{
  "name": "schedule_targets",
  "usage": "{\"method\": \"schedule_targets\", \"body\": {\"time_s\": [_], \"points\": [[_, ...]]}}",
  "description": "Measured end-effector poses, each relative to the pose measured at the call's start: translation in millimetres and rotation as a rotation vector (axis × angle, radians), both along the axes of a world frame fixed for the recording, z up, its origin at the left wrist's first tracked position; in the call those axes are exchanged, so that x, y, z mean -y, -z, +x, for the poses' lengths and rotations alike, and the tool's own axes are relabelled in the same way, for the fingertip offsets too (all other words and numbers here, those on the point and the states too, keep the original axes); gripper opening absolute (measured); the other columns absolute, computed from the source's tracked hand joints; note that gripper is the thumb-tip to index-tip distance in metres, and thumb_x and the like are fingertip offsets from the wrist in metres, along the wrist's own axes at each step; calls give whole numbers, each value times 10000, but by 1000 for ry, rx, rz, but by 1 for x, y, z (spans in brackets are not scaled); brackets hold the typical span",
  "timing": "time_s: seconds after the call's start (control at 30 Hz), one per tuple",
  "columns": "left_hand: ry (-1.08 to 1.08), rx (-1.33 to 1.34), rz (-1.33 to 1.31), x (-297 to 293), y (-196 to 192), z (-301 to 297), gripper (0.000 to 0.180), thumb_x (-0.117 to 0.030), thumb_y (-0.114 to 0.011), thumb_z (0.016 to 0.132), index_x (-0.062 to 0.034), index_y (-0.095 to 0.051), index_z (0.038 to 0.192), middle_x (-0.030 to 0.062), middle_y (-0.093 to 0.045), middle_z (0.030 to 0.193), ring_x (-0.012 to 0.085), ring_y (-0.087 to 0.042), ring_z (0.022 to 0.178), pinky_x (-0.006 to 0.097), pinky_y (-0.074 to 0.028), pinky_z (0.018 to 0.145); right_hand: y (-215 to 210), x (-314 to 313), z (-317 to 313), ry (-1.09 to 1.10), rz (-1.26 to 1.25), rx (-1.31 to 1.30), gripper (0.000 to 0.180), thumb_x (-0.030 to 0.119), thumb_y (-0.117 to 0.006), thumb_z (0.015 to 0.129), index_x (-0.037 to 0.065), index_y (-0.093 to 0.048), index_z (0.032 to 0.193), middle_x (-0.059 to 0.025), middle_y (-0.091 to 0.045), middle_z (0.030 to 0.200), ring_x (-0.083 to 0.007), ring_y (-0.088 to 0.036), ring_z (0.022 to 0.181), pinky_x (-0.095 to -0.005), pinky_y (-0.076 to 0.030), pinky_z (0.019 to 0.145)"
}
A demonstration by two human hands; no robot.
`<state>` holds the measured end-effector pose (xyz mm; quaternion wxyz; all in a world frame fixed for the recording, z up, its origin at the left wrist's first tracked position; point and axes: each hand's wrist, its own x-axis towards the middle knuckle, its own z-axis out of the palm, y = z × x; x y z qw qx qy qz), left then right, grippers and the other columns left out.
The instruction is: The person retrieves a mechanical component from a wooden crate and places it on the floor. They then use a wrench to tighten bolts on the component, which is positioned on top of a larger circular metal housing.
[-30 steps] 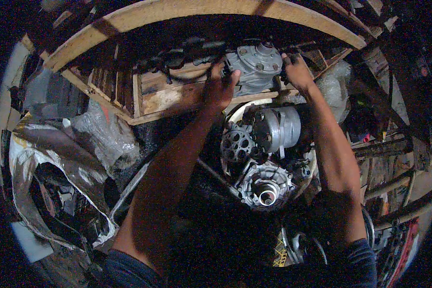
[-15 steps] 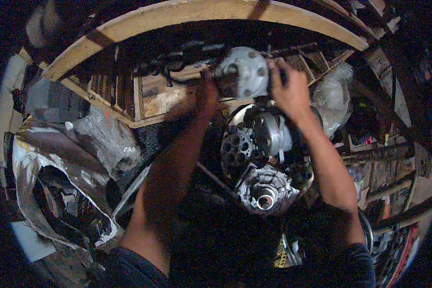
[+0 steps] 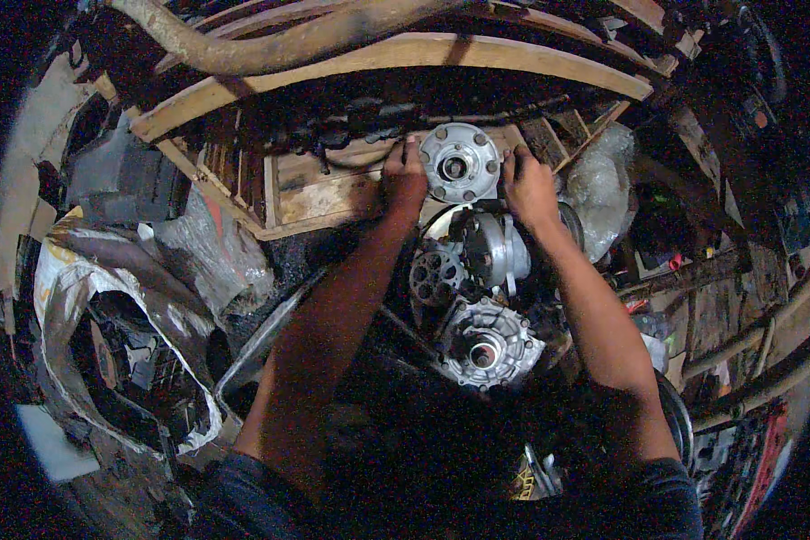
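A round grey metal hub [image 3: 438, 183], with holes around its rim and a bore in the middle, is held up between my two hands. My left hand [image 3: 405, 180] grips its left edge, fingers closed and dark in shadow. At the opposite edge, my right hand [image 3: 529, 187] has its fingers bent against the rim. Just below the hub lie a thick silver ring-shaped part [image 3: 490, 247], a smaller disc with round holes [image 3: 436, 276] and a ribbed metal housing [image 3: 516, 335] with a central bore.
Behind the hub is a wooden crate [image 3: 324, 200] under a long wooden beam [image 3: 396, 58]. A torn sack [image 3: 58, 292] and plastic sheeting [image 3: 211, 256] lie on the left. Clear plastic wrap [image 3: 600, 184] sits to the right, and poles [image 3: 756, 396] stand farther right.
The hub has turned from a blurred, tilted pose to show its bored face, staying between both hands. The whole view has shifted somewhat.
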<state>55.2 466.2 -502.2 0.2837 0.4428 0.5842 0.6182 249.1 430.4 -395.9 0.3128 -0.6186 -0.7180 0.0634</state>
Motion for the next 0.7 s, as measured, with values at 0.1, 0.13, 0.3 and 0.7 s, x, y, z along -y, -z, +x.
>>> {"method": "schedule_targets", "body": {"time_s": [0.1,0.13,0.3,0.7], "points": [[37,177,41,-15,10,0,515,-429,-441,993,24,-630,1151,276,-627,1151,427,-586,1079,445,-450,936,1,-2,1,-32,-36,39,329,277,-495,954,-4,-620,1071,-342,-625,927,-515,-599,901,-580,-463,828],[73,257,-34,-17,11,0,529,-445,-451,987,23,-626,1160,275,-619,1181,421,-578,1110,439,-444,954,1,-4,2,-34,-93,99,348,296,-490,953,5,-618,1094,-336,-632,942,-513,-602,907,-573,-461,851],[-29,140,-178,-13,2,8,575,-498,-491,961,13,-604,1200,267,-610,1215,430,-555,1153,443,-422,989,8,-13,7,-66,-227,158,466,307,-400,983,-90,-633,1053,-354,-627,1004,-497,-613,974,-531,-478,921],[346,309,-168,8,-33,-15,518,-487,-471,983,-30,-625,1173,152,-656,1119,259,-628,984,378,-490,854,2,-10,1,15,-295,-2,544,439,-461,949,-32,-635,1155,-319,-605,1174,-485,-579,1102,-522,-437,1010]]}}
